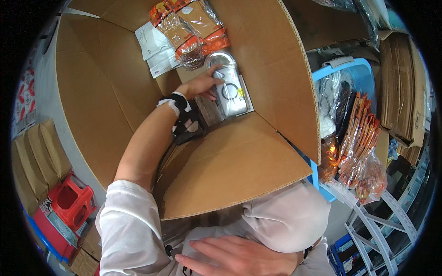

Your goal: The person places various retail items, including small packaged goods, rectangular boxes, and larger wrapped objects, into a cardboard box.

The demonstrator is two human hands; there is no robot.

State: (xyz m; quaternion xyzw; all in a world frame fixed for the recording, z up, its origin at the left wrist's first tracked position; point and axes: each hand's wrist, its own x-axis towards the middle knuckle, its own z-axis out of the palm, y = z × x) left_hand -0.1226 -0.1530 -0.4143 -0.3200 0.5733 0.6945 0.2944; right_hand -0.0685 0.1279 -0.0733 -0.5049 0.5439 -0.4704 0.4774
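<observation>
My left hand (pixel 202 85) reaches down into a large open cardboard box (pixel 207 172), its fingers touching the left side of a shiny silver container (pixel 229 91). This container has a round end, a dark ring and a yellow mark on its face. Whether my fingers grip it or only rest on it is unclear. Farther up in the box lie orange and clear plastic packets (pixel 191 29) with brown contents, beside a white packet (pixel 157 48) bearing print. A black strap with white tape wraps my left wrist. My right hand (pixel 238 257) lies over my lap, holding nothing, fingers spread.
To the right stands a blue plastic bin (pixel 364 72) with several orange-wrapped packets (pixel 359 138). Beyond it are stacked flat cardboard (pixel 400 89) and a white metal ladder (pixel 376 224). A red plastic stool (pixel 70 203) and brown packages (pixel 41 162) are on the left.
</observation>
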